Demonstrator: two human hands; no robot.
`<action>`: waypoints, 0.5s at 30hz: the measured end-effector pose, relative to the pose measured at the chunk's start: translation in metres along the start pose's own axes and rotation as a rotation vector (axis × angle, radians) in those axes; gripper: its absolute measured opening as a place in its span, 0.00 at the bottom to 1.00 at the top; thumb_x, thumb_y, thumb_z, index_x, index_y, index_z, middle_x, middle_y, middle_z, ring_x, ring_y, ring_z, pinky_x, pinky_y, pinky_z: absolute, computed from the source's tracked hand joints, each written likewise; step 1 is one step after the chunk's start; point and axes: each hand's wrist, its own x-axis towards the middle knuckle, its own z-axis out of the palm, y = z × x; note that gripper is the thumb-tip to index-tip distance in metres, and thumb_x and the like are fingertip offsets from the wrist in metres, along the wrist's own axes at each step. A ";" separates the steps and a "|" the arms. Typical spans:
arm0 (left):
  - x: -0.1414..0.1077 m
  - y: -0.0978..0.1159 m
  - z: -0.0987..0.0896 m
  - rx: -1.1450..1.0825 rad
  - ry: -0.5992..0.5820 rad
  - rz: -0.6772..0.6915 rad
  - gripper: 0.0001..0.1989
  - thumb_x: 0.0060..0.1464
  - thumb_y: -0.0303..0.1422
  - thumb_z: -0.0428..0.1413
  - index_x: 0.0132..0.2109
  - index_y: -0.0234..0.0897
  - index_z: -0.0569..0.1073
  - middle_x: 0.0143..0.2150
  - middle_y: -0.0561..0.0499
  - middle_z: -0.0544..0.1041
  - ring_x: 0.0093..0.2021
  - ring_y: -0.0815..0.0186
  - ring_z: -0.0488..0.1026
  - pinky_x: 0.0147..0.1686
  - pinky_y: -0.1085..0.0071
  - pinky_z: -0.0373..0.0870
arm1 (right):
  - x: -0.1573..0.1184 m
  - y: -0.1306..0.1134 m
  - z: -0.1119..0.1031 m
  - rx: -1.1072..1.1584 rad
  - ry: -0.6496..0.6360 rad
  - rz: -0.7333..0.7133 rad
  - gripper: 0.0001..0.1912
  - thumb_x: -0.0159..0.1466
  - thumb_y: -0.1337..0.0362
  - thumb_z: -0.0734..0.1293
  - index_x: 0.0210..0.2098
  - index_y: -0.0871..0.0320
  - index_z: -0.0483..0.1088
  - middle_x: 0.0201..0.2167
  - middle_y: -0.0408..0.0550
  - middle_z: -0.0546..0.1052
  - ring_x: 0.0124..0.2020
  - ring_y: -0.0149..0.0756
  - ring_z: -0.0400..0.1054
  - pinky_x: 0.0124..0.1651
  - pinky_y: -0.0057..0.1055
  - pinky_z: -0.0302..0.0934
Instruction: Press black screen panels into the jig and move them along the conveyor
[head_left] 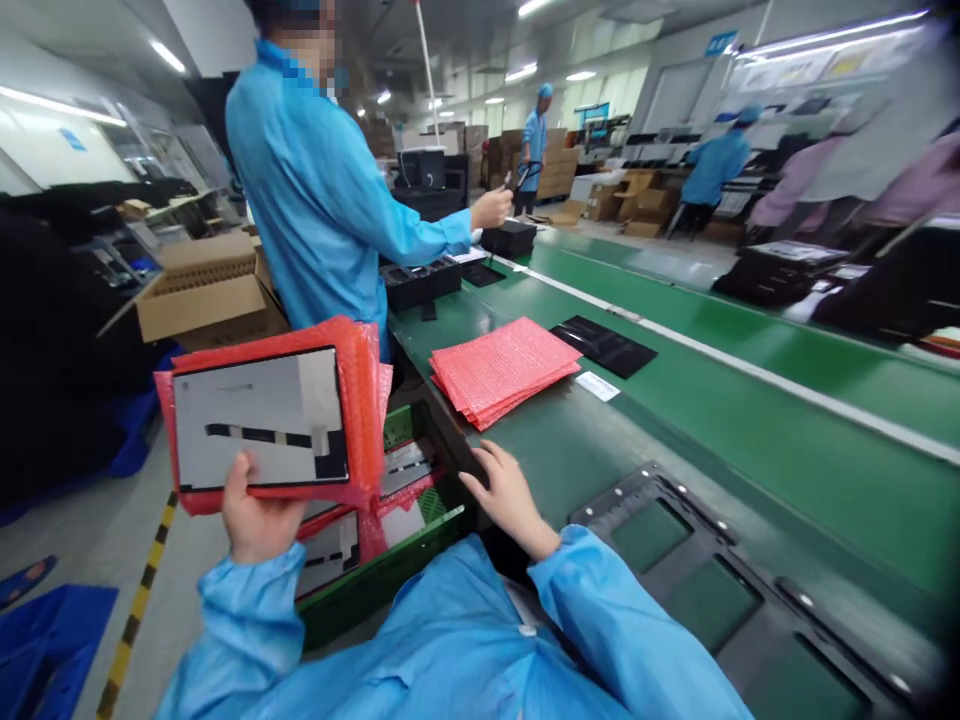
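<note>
Blue jacket [465,650] nearest me; past it, a grey screen panel [259,405] with red bubble wrap [364,400] behind it, held up at the left side of the green crate [420,540].
Left hand [259,515] clamps the panel's lower edge, thumb on the flat face; right hand [514,500] sits at the tabletop's [585,450] left edge, fingers slightly apart. I judge the panel light, stiff, brittle and slick, so I'd hold it by its borders; the wrap looks soft and pebbled.
</note>
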 end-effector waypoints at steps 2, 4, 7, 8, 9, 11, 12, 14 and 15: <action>-0.024 0.006 0.015 -0.022 -0.060 0.001 0.07 0.57 0.42 0.56 0.42 0.50 0.76 0.45 0.63 0.81 0.59 0.67 0.71 0.47 0.69 0.78 | 0.005 -0.020 0.009 0.133 -0.074 -0.011 0.31 0.67 0.46 0.58 0.57 0.64 0.66 0.59 0.61 0.68 0.61 0.44 0.62 0.64 0.43 0.55; -0.041 0.006 0.029 -0.079 -0.082 -0.046 0.06 0.58 0.41 0.56 0.40 0.50 0.75 0.41 0.63 0.82 0.55 0.68 0.74 0.46 0.70 0.79 | 0.011 -0.045 0.014 0.282 -0.152 -0.015 0.37 0.70 0.42 0.42 0.60 0.62 0.62 0.56 0.57 0.72 0.55 0.38 0.69 0.55 0.37 0.65; -0.058 -0.003 0.051 -0.180 -0.127 -0.197 0.10 0.63 0.38 0.50 0.38 0.45 0.75 0.34 0.59 0.82 0.42 0.68 0.80 0.43 0.70 0.79 | 0.011 -0.083 0.005 0.710 -0.222 -0.026 0.48 0.65 0.35 0.33 0.60 0.60 0.62 0.54 0.55 0.74 0.51 0.39 0.72 0.50 0.37 0.68; -0.062 -0.007 0.058 -0.201 -0.148 -0.259 0.13 0.64 0.36 0.47 0.37 0.42 0.75 0.33 0.57 0.82 0.38 0.68 0.80 0.41 0.70 0.80 | 0.007 -0.093 -0.002 0.913 -0.217 -0.042 0.50 0.62 0.30 0.37 0.58 0.59 0.64 0.52 0.55 0.74 0.51 0.42 0.72 0.51 0.39 0.68; -0.067 -0.012 0.066 -0.212 -0.160 -0.323 0.15 0.65 0.33 0.45 0.36 0.40 0.74 0.32 0.56 0.82 0.34 0.68 0.80 0.40 0.70 0.80 | 0.001 -0.102 -0.010 1.085 -0.192 -0.066 0.50 0.59 0.25 0.44 0.56 0.58 0.65 0.51 0.54 0.75 0.51 0.44 0.71 0.51 0.41 0.67; -0.075 -0.024 0.081 -0.195 -0.187 -0.448 0.16 0.65 0.28 0.44 0.35 0.37 0.74 0.32 0.53 0.82 0.32 0.67 0.80 0.39 0.69 0.79 | -0.019 -0.111 -0.025 1.254 -0.087 -0.122 0.48 0.52 0.24 0.59 0.52 0.56 0.68 0.50 0.53 0.76 0.53 0.48 0.69 0.54 0.43 0.66; -0.079 -0.032 0.088 -0.173 -0.212 -0.497 0.14 0.64 0.27 0.45 0.36 0.36 0.75 0.33 0.52 0.82 0.34 0.66 0.81 0.41 0.69 0.79 | -0.031 -0.111 -0.032 1.261 -0.009 -0.148 0.46 0.49 0.26 0.65 0.52 0.55 0.69 0.50 0.52 0.75 0.55 0.49 0.68 0.56 0.43 0.64; -0.089 -0.047 0.105 -0.123 -0.283 -0.591 0.11 0.62 0.25 0.49 0.39 0.35 0.76 0.37 0.49 0.83 0.37 0.65 0.81 0.46 0.69 0.78 | -0.053 -0.105 -0.041 1.208 0.222 -0.172 0.41 0.47 0.33 0.73 0.50 0.53 0.69 0.50 0.49 0.75 0.55 0.47 0.67 0.57 0.41 0.63; -0.094 -0.056 0.113 -0.093 -0.325 -0.637 0.09 0.61 0.26 0.51 0.41 0.34 0.76 0.39 0.48 0.82 0.39 0.64 0.81 0.48 0.67 0.77 | -0.063 -0.099 -0.045 1.170 0.352 -0.156 0.37 0.48 0.37 0.75 0.49 0.52 0.68 0.47 0.46 0.76 0.53 0.45 0.68 0.56 0.39 0.64</action>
